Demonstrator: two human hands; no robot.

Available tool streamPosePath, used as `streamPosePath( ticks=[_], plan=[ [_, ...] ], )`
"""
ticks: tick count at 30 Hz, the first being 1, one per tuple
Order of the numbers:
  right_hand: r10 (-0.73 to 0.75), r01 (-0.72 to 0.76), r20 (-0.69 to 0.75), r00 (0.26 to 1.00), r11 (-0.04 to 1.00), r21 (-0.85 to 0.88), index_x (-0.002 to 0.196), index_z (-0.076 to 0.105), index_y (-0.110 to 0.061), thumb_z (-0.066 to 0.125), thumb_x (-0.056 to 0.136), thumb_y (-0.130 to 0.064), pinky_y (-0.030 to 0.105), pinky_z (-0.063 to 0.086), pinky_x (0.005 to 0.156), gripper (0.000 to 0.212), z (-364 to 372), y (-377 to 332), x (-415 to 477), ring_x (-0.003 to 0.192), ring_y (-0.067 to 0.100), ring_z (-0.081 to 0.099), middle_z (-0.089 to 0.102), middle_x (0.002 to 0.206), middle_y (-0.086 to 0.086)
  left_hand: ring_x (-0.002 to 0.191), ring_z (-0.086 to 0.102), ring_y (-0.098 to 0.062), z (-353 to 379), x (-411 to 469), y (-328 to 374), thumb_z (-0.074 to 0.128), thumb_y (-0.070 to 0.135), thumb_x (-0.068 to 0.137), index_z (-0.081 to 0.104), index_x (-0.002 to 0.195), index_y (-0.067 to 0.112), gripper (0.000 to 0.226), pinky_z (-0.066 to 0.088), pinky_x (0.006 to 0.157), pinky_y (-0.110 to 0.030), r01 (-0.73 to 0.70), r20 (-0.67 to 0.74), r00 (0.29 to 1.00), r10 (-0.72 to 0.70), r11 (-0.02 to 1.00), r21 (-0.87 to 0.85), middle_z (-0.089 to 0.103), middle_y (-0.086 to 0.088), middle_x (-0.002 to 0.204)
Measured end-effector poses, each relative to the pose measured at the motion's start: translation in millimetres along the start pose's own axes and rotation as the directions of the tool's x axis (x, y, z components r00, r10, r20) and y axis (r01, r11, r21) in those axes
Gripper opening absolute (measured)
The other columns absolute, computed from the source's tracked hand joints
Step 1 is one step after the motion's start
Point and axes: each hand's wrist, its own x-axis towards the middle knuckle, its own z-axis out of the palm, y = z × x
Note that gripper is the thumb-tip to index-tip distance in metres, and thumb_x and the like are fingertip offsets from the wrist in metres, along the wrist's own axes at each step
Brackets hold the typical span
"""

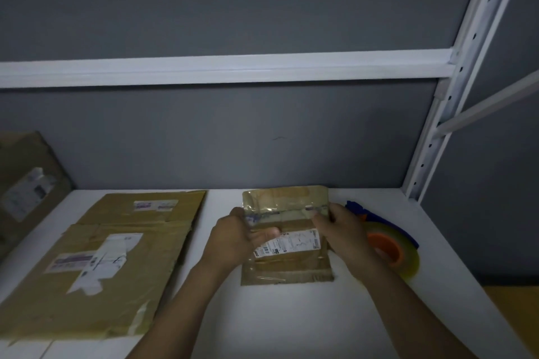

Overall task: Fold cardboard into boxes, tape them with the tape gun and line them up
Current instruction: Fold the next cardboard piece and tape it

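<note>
A small flattened cardboard box [287,267] with a white shipping label and old clear tape is held over the white table [291,318]. My left hand [237,237] grips its left edge, thumb across the front near the label. My right hand [339,230] grips its right edge, fingers curled round the cardboard. The box's upper flap [284,198] stands raised behind my hands. A blue tape gun [388,237] with an orange core and a clear tape roll lies on the table just right of my right hand, partly hidden by it.
Two larger flattened cardboard sheets [96,268] with labels lie overlapped on the table's left half. Another cardboard box [27,183] leans at the far left. A grey wall and a white shelf frame [455,90] rise behind and to the right.
</note>
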Motion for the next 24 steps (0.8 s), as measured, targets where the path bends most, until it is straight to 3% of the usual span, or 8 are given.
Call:
streamPosePath(
  ticks=[4, 7, 10, 12, 15, 17, 20, 24],
  plan=[
    [-0.026, 0.084, -0.190, 0.981, 0.950, 0.302, 0.113, 0.060, -0.022, 0.059, 0.090, -0.040, 0.029, 0.053, 0.066, 0.029, -12, -18, -9, 0.089, 0.016, 0.065, 0.067, 0.101, -0.004, 0.105, 0.059, 0.007, 3, -13, -3, 0.078, 0.049, 0.073, 0.028, 0.136, 0.054, 0.081, 0.044, 0.082, -0.010, -0.259, -0.069, 0.966, 0.250, 0.944, -0.203, 0.061, 0.031, 0.115],
    [0.005, 0.101, -0.270, 0.963, 0.921, 0.376, 0.101, 0.059, -0.026, 0.050, 0.093, -0.049, 0.020, 0.045, 0.057, 0.026, -18, -30, -13, 0.081, 0.008, 0.060, 0.063, 0.092, -0.010, 0.120, 0.051, 0.003, 3, -14, 1, 0.071, 0.052, 0.074, 0.018, 0.149, 0.044, 0.092, 0.046, 0.094, -0.020, -0.366, -0.093, 0.930, 0.355, 0.911, -0.188, 0.053, 0.026, 0.132],
    [-0.034, 0.131, -0.303, 0.952, 0.943, 0.306, 0.098, 0.065, -0.019, 0.058, 0.093, -0.030, 0.020, 0.044, 0.055, 0.014, -15, -24, -19, 0.084, 0.015, 0.063, 0.067, 0.093, -0.001, 0.114, 0.051, 0.009, 2, -15, 5, 0.070, 0.064, 0.071, 0.040, 0.138, 0.043, 0.077, 0.043, 0.090, -0.012, -0.266, -0.178, 0.959, 0.220, 0.912, -0.311, 0.054, 0.029, 0.121],
    [-0.060, 0.141, -0.276, 0.959, 0.949, 0.283, 0.103, 0.064, -0.020, 0.059, 0.091, -0.012, 0.018, 0.045, 0.057, 0.015, -11, -15, -23, 0.086, 0.010, 0.063, 0.068, 0.097, -0.003, 0.107, 0.058, -0.002, 4, -12, 1, 0.059, 0.079, 0.068, 0.055, 0.131, 0.023, 0.084, 0.048, 0.088, -0.021, -0.162, -0.268, 0.961, 0.067, 0.922, -0.350, 0.061, 0.014, 0.111],
    [-0.053, 0.103, -0.167, 0.984, 0.946, 0.307, 0.097, 0.062, -0.026, 0.052, 0.093, -0.001, 0.008, 0.047, 0.051, 0.028, -8, -11, -29, 0.066, -0.006, 0.060, 0.065, 0.082, -0.013, 0.100, 0.061, -0.009, 9, -12, -5, 0.069, 0.053, 0.078, 0.060, 0.126, 0.023, 0.057, 0.052, 0.089, -0.027, -0.091, -0.304, 0.952, -0.022, 0.932, -0.350, 0.059, 0.003, 0.107],
    [-0.014, 0.049, -0.124, 0.992, 0.958, 0.284, 0.092, 0.061, -0.026, 0.053, 0.094, -0.005, 0.009, 0.046, 0.050, 0.022, -5, -5, -32, 0.063, -0.005, 0.060, 0.064, 0.078, -0.012, 0.102, 0.059, -0.009, 14, -18, -6, 0.074, 0.028, 0.081, 0.059, 0.127, 0.027, 0.048, 0.051, 0.093, -0.030, -0.071, -0.340, 0.939, -0.057, 0.933, -0.354, 0.053, 0.007, 0.109],
    [0.075, -0.041, -0.108, 0.991, 0.956, 0.291, 0.098, 0.064, -0.011, 0.053, 0.095, -0.027, 0.031, 0.052, 0.068, 0.019, -2, 4, -35, 0.081, 0.016, 0.065, 0.069, 0.092, 0.008, 0.104, 0.060, -0.013, 20, -27, -16, 0.077, 0.015, 0.079, 0.061, 0.121, 0.024, 0.046, 0.052, 0.095, -0.039, -0.061, -0.355, 0.931, -0.082, 0.925, -0.374, 0.053, 0.006, 0.114],
    [0.130, -0.065, -0.213, 0.968, 0.956, 0.287, 0.104, 0.060, -0.022, 0.043, 0.094, -0.055, 0.039, 0.053, 0.079, 0.038, -5, 6, -30, 0.089, 0.022, 0.064, 0.067, 0.098, 0.002, 0.107, 0.059, -0.008, 14, -35, -18, 0.083, 0.033, 0.072, 0.051, 0.128, 0.034, 0.064, 0.055, 0.087, -0.035, -0.128, -0.289, 0.957, -0.003, 0.892, -0.434, 0.049, 0.014, 0.127]
  ],
)
